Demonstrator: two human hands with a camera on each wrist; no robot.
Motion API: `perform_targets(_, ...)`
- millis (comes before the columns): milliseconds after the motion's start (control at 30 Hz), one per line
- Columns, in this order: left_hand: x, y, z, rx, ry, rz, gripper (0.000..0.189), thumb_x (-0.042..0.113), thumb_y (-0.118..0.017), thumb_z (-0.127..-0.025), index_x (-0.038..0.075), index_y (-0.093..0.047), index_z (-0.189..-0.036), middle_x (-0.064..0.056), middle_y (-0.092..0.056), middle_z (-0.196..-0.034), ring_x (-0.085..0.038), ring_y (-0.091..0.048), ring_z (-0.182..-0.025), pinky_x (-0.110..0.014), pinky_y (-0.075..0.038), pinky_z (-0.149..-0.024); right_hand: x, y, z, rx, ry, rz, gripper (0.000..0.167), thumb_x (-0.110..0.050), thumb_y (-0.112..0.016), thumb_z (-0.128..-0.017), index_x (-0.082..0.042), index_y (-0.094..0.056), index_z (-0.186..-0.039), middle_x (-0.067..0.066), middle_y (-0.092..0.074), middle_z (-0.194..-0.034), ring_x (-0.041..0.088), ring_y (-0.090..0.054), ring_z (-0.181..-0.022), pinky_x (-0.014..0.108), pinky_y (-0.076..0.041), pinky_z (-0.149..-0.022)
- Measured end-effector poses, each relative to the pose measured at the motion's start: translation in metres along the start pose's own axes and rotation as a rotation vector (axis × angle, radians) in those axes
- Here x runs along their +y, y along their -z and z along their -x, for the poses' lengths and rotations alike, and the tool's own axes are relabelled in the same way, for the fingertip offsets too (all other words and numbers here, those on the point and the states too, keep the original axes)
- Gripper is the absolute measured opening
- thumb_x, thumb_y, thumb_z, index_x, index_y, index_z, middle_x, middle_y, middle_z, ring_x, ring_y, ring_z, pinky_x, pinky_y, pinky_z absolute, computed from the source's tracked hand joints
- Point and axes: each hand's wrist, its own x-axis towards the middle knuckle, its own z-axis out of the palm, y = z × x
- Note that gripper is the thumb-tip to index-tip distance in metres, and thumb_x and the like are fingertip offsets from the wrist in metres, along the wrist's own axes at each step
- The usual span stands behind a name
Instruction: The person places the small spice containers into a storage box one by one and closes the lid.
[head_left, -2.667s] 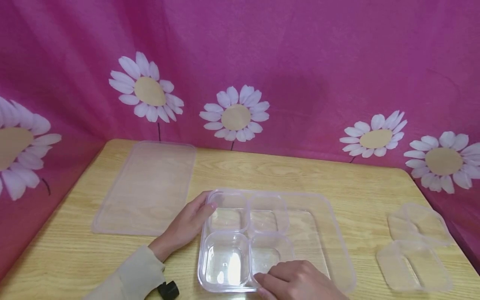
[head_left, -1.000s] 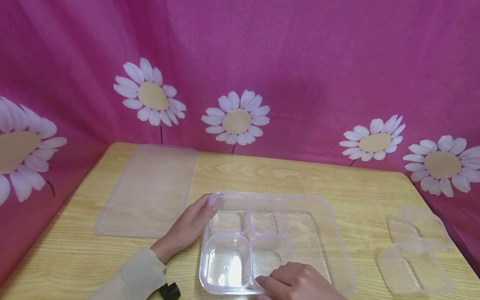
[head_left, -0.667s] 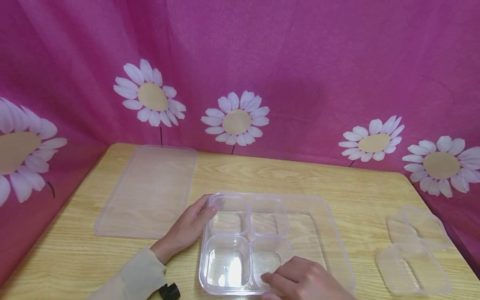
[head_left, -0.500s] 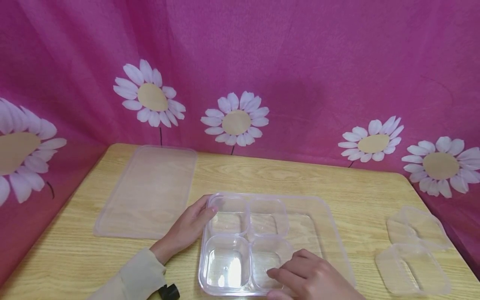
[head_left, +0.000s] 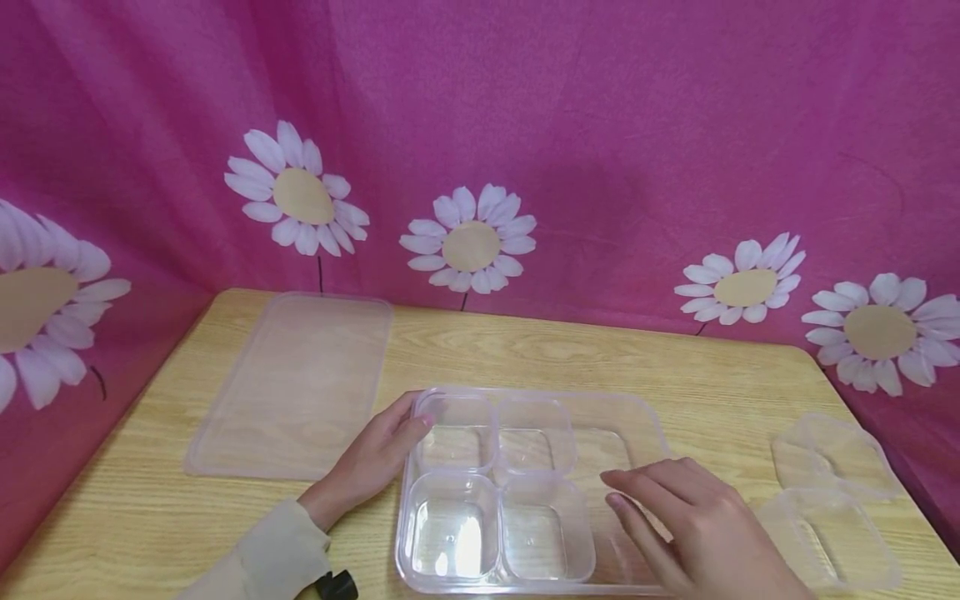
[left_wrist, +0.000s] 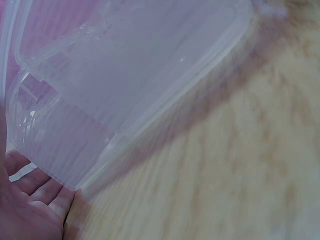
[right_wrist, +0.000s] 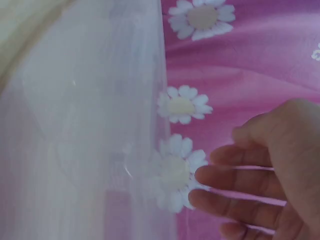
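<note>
A large clear plastic container (head_left: 600, 442) lies on the table, with several small square tubs, such as the front-left tub (head_left: 450, 529), filling its left half. My left hand (head_left: 378, 446) holds its left side, thumb over the rim; in the left wrist view the fingers (left_wrist: 37, 187) lie against the outer wall. Over the container's right half hovers my right hand (head_left: 690, 517), holding nothing, its fingers loosely bent and apart from the front-right tub (head_left: 547, 533). The right wrist view shows that hand's spread fingers (right_wrist: 240, 180) beside the clear wall.
A flat translucent lid (head_left: 292, 383) lies at the table's back left. On the right stand two more small tubs, a rear tub (head_left: 847, 454) and a front tub (head_left: 847, 542), the latter partly behind my right hand. A pink flowered cloth (head_left: 600, 167) hangs behind the table.
My right hand has let go of the front-right tub and risen to the right, over the container's right half. My left hand has stayed at the container's left side.
</note>
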Motion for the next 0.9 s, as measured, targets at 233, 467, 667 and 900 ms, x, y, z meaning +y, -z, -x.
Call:
perform_targets(233,0.0,0.001,0.001,-0.006,-0.013,0.014,0.043,0.034,-0.044,-0.111,0.016,-0.049,-0.15,-0.009,-0.06,-0.148,-0.028,-0.053,-0.141,-0.053,-0.038,-0.122,0.012,0.013,0.003,-0.036,-0.205,0.159,0.016,-0.032,-0.079,-0.088,-0.021,-0.079,-0.1,-0.01,-0.076,-0.085,0.009,-0.07,-0.07,0.031,-0.057,-0.06)
perform_targets(467,-0.001,0.001,0.001,-0.008,-0.014,0.015,0.044,0.035,-0.044,-0.111,0.016,-0.049,-0.15,-0.008,-0.06,-0.149,-0.028,-0.052,-0.142,-0.054,-0.038,-0.123,0.032,0.024,0.008,-0.234,-0.533,0.178,0.025,-0.033,-0.078,-0.09,-0.015,-0.077,-0.108,-0.003,-0.077,-0.084,0.01,-0.067,-0.064,0.034,-0.051,-0.052)
perform_targets(667,-0.001,0.001,0.001,-0.017,-0.014,0.027,0.044,0.035,-0.044,-0.111,0.016,-0.048,-0.151,-0.009,-0.059,-0.15,-0.029,-0.051,-0.144,-0.055,-0.037,-0.123,0.053,0.031,0.013,-0.449,-0.712,0.17,0.045,-0.043,-0.069,-0.097,-0.009,-0.068,-0.126,0.011,-0.078,-0.094,0.022,-0.071,-0.074,0.045,-0.052,-0.053)
perform_targets(900,0.0,0.001,0.0,-0.019,-0.02,0.029,0.045,0.034,-0.044,-0.112,0.015,-0.047,-0.152,-0.009,-0.059,-0.15,-0.029,-0.051,-0.144,-0.054,-0.038,-0.123,0.075,0.04,0.022,-0.572,-0.776,0.24,0.063,-0.058,-0.063,-0.097,-0.003,-0.064,-0.126,0.017,-0.076,-0.091,0.036,-0.07,-0.082,0.053,-0.05,-0.053)
